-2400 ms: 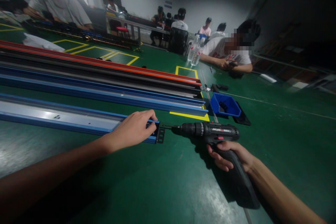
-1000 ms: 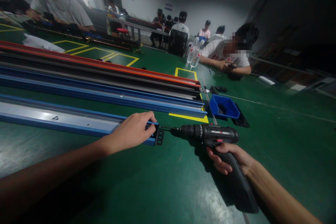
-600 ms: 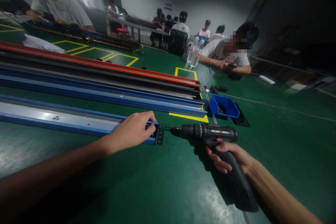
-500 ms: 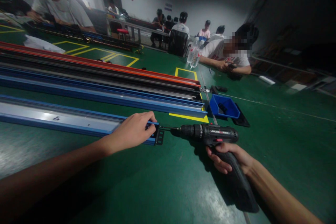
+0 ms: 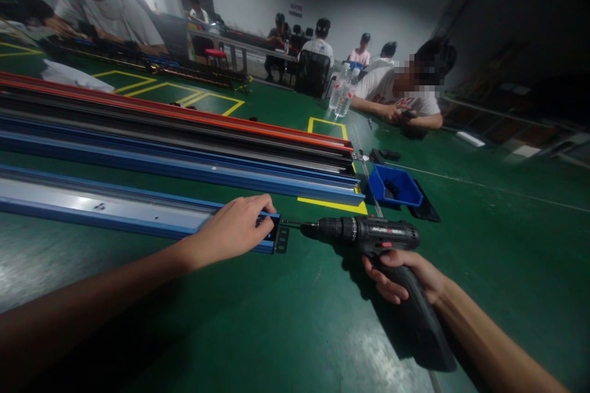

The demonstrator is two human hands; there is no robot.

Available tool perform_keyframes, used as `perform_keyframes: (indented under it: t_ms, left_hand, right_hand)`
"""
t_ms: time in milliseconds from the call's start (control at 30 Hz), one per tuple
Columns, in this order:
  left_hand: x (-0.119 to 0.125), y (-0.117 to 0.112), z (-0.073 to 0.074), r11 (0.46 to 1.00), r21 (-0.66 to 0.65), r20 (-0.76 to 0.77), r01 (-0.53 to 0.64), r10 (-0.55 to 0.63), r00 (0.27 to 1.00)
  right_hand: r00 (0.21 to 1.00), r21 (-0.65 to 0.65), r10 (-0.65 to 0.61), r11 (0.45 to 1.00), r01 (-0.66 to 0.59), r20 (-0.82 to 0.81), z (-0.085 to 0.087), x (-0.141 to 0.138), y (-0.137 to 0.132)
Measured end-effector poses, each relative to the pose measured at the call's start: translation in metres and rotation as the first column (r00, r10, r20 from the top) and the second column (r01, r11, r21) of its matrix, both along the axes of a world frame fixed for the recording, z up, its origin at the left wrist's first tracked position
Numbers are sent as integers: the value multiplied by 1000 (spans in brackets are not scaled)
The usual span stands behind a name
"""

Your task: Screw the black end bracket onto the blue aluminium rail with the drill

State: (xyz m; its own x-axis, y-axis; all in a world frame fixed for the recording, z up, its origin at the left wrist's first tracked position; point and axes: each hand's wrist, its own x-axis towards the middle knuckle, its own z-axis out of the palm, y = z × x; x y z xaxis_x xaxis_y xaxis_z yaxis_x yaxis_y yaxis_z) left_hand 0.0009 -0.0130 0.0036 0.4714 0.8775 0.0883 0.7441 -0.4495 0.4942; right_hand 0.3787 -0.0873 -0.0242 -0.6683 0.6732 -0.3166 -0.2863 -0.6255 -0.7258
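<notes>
My right hand [image 5: 401, 276] is wrapped round the handle of a black cordless drill [image 5: 387, 234], its long bit [image 5: 297, 224] pointing left. The bit's tip meets a black end bracket [image 5: 281, 239] at the end of a long blue metal rail [image 5: 138, 227]. My left hand [image 5: 239, 224] is closed over that end of the rail, fingers curled over its far edge and thumb inside. Part of the rail's end lies hidden under the hand. The rail has a pale inner face and lies flat on the green table.
Behind lie more long rails, blue [image 5: 276, 181], black and orange [image 5: 258, 129]. A blue bin [image 5: 395, 185] with dark parts stands beyond the drill. Two water bottles [image 5: 345, 92] stand near a co-worker [image 5: 401, 92] at the table's far side. Another person [image 5: 120, 18] works at the far left.
Almost nothing differs. Both hands, the drill and the rail keep their places, with only a very slight shift of the view.
</notes>
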Motion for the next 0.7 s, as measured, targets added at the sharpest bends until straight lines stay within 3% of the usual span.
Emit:
perform_keyframes:
  t_ms: [700]
  left_hand:
    - [-1,0,-3,1000,11,2,-6,6,1000]
  right_hand:
    - [1000,-3,-16,1000,16,-16,2,-3,-1]
